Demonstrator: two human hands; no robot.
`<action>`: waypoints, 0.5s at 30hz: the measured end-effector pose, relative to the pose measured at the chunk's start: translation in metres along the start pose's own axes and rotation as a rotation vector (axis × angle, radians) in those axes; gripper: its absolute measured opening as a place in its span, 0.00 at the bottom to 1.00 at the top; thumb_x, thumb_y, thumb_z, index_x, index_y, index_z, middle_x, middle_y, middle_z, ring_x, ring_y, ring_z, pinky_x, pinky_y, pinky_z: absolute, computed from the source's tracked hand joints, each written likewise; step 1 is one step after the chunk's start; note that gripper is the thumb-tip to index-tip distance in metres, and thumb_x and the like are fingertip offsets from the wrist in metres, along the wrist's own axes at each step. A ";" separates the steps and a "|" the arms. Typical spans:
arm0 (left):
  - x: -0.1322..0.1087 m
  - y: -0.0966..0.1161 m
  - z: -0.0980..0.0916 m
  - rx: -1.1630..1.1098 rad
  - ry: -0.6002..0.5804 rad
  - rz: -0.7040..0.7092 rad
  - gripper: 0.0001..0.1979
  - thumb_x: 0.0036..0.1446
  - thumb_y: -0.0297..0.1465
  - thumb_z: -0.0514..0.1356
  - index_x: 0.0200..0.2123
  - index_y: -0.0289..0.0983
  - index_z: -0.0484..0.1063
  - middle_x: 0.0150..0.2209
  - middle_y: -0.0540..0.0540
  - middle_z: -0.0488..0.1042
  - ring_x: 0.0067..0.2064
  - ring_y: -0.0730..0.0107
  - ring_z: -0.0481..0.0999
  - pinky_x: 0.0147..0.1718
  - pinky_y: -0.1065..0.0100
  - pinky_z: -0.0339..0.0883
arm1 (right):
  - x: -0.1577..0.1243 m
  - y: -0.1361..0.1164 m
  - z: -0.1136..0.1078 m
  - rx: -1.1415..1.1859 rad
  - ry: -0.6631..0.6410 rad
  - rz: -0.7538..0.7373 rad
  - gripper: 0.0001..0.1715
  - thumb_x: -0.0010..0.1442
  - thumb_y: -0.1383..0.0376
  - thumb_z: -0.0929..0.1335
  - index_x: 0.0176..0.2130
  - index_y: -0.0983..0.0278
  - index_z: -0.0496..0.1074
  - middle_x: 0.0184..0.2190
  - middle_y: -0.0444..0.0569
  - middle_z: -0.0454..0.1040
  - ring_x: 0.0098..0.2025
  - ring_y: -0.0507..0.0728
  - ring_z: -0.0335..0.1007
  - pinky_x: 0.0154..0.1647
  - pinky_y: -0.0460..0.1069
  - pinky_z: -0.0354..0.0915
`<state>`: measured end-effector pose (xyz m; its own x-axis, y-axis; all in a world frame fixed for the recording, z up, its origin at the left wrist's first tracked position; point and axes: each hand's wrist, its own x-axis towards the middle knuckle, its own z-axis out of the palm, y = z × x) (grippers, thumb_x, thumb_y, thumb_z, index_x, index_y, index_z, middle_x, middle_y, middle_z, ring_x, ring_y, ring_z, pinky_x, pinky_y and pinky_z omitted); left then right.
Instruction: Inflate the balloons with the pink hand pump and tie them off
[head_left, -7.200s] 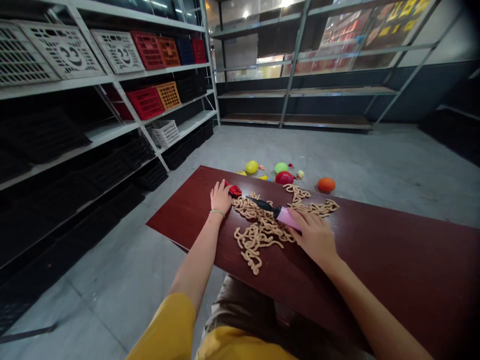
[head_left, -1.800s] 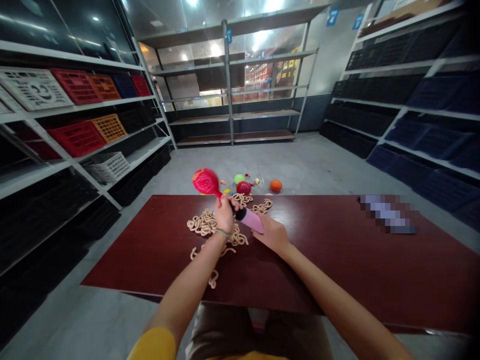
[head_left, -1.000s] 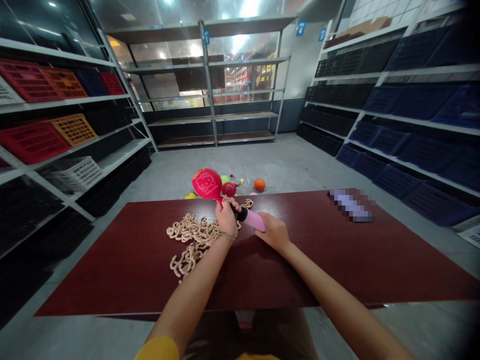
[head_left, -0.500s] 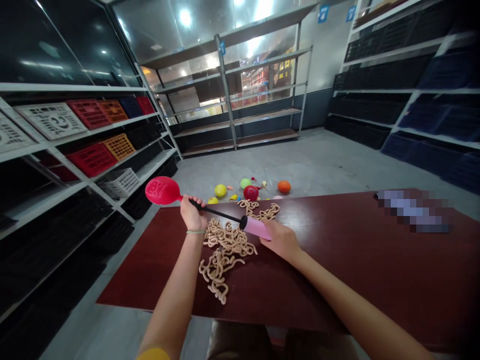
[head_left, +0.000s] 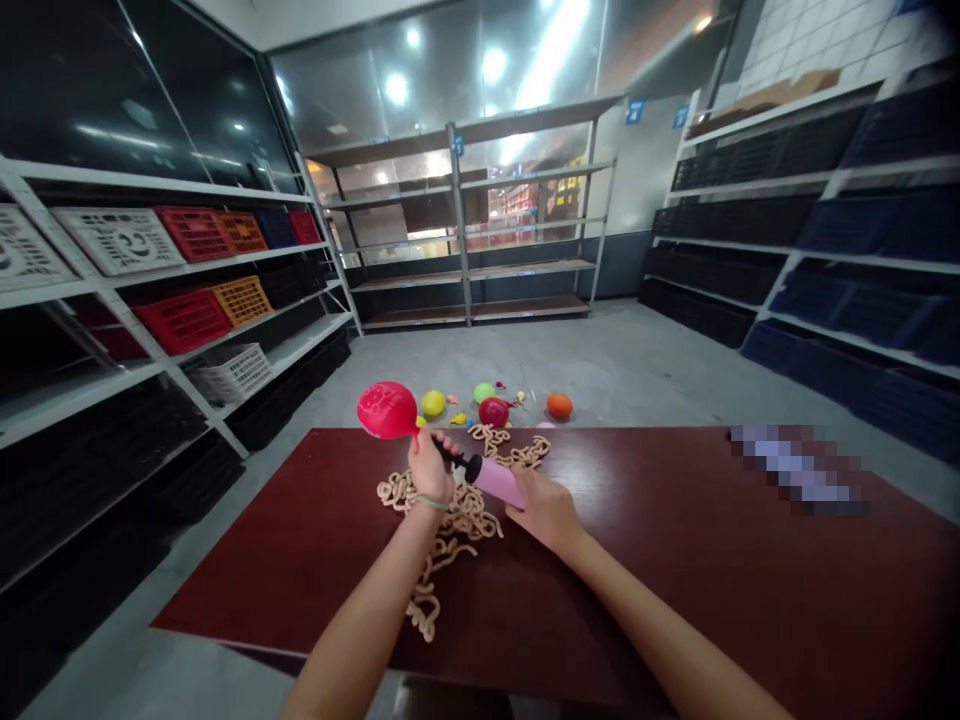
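My left hand is closed around the black end of a balloon pump, right at the neck of a partly inflated red balloon. Pale printing shows on the balloon, which sticks out to the left of the fist. My right hand wraps round the pump's pink barrel. Only a short stretch of black rod shows between handle and barrel. Beneath the pump, a heap of beige, curly, rope-like strands lies on the dark red table; my left wrist covers part of it.
On the floor past the table's far edge lie several balloons, among them an orange one and a yellow one. A blurred-out flat object rests on the table's right side. Shelves with crates line the left wall.
My left hand has moved right and down toward my right hand, pushing the pump's rod into the barrel. The red balloon has travelled with it. The view has tilted up slightly.
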<state>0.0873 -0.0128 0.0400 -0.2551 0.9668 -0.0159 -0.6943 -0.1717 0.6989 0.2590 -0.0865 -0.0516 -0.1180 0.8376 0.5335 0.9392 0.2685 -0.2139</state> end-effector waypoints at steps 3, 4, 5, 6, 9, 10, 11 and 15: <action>0.021 0.042 -0.011 0.005 -0.015 0.030 0.12 0.52 0.31 0.62 0.26 0.38 0.59 0.21 0.57 0.58 0.19 0.80 0.59 0.19 0.74 0.56 | 0.000 -0.001 0.005 -0.027 0.022 -0.039 0.26 0.53 0.66 0.68 0.53 0.62 0.67 0.41 0.49 0.77 0.39 0.58 0.74 0.38 0.48 0.62; 0.027 0.055 -0.011 0.016 -0.024 0.044 0.12 0.52 0.31 0.62 0.27 0.38 0.59 0.21 0.57 0.58 0.19 0.80 0.59 0.19 0.74 0.56 | 0.000 -0.001 0.006 -0.021 0.032 -0.039 0.26 0.53 0.66 0.68 0.53 0.62 0.67 0.41 0.49 0.77 0.39 0.58 0.74 0.38 0.49 0.63; 0.032 0.065 -0.009 0.026 -0.029 0.057 0.12 0.53 0.31 0.62 0.27 0.38 0.59 0.22 0.57 0.57 0.19 0.80 0.58 0.18 0.75 0.55 | 0.000 -0.001 0.007 -0.008 0.040 -0.036 0.26 0.53 0.66 0.68 0.53 0.61 0.67 0.41 0.49 0.77 0.39 0.58 0.74 0.38 0.49 0.63; 0.037 0.073 -0.006 0.032 -0.027 0.070 0.12 0.54 0.31 0.61 0.27 0.38 0.58 0.21 0.57 0.56 0.19 0.81 0.58 0.18 0.75 0.54 | 0.000 -0.001 0.007 0.010 0.043 -0.031 0.26 0.53 0.66 0.67 0.53 0.61 0.67 0.41 0.49 0.77 0.39 0.59 0.75 0.38 0.49 0.63; 0.042 0.071 0.011 0.007 0.001 0.094 0.11 0.55 0.30 0.59 0.26 0.39 0.56 0.21 0.58 0.53 0.17 0.82 0.54 0.16 0.76 0.47 | -0.001 0.000 0.007 0.074 0.035 0.028 0.26 0.54 0.66 0.67 0.53 0.59 0.66 0.41 0.49 0.77 0.40 0.59 0.75 0.39 0.50 0.64; 0.040 0.062 0.017 -0.004 0.005 0.088 0.11 0.55 0.29 0.58 0.26 0.39 0.56 0.20 0.58 0.53 0.17 0.82 0.54 0.16 0.76 0.46 | -0.001 0.001 0.007 0.087 0.034 0.062 0.26 0.54 0.65 0.68 0.53 0.59 0.67 0.41 0.49 0.77 0.40 0.59 0.75 0.39 0.50 0.64; 0.036 0.049 0.023 -0.009 -0.005 0.074 0.11 0.54 0.28 0.58 0.26 0.39 0.55 0.20 0.58 0.53 0.17 0.82 0.54 0.16 0.76 0.46 | -0.001 0.002 0.006 0.093 0.034 0.095 0.25 0.53 0.65 0.68 0.52 0.59 0.67 0.41 0.49 0.77 0.40 0.59 0.75 0.38 0.50 0.64; 0.009 -0.011 0.035 0.070 -0.192 -0.057 0.11 0.52 0.30 0.58 0.24 0.39 0.56 0.19 0.56 0.56 0.18 0.80 0.58 0.18 0.74 0.52 | 0.000 0.006 0.002 0.086 0.058 0.187 0.26 0.53 0.63 0.70 0.52 0.60 0.67 0.42 0.49 0.77 0.40 0.59 0.75 0.36 0.49 0.63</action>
<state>0.1167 0.0045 0.0573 -0.0789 0.9941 0.0748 -0.6534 -0.1082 0.7492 0.2641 -0.0840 -0.0552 0.0772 0.8487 0.5232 0.9119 0.1521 -0.3812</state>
